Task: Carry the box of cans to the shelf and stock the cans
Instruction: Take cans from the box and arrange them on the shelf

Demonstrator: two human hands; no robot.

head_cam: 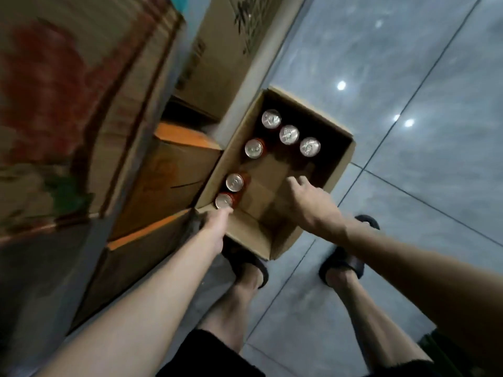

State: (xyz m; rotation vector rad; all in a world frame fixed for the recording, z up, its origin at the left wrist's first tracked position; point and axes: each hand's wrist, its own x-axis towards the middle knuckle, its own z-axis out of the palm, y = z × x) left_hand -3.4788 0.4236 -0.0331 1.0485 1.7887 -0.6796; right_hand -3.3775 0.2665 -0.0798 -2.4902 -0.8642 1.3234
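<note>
Open brown cardboard box [253, 232] set on grey tiled floor [408, 63], right of stacked cartons [168, 175]. Six silver-topped red cans [234, 182] stood upright inside. Right hand [307, 202] held over box interior, fingers relaxed, nothing grasped. Left hand [217, 217] placed at near-left corner; finger state cannot be told.

Right hand [310, 205] lowered, loose-fingered; left hand [217, 224] lowered, blurred.

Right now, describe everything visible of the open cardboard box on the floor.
The box is brown corrugated cardboard, open-topped, resting on the grey tiled floor beside stacked cartons. Six cans stand upright inside, mostly along its left and far sides. The left hand reaches its near left corner; the right hand hovers over the opening.
</note>
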